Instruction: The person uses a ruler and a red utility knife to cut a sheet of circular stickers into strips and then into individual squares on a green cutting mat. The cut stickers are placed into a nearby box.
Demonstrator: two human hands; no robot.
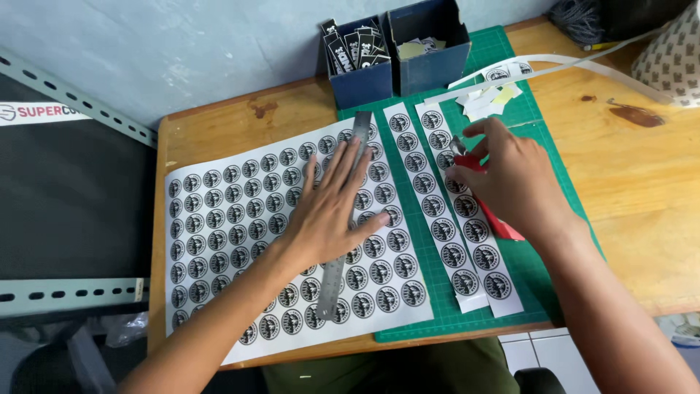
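Head view: you are looking down at a wooden table (642,190) with a green cutting mat (430,292) on it.
Sticker sheet: a large white sheet (240,219) printed with rows of round black-and-white badges lies flat across the table's left half, its right part overlapping the mat.
Ruler: a long steel ruler (332,284) lies on the sheet, running from near you up toward the far edge, slightly tilted.
Left hand: your left hand (328,211) lies flat on the ruler and sheet, fingers spread apart, holding nothing.
Cut strips: two narrow strips (467,241) of the same round badges lie side by side on the mat, just right of the sheet.
Right hand: your right hand (510,175) rests over the upper part of the strips, fingers curled and clamped on a red-handled cutter (499,219).
Cutter: its red body shows below your palm, and a metal tip shows near your fingertips.
Boxes: two dark blue boxes (430,66) stand at the mat's far edge, holding small cut labels.
Scraps: pale paper offcuts (488,98) lie beside the boxes.
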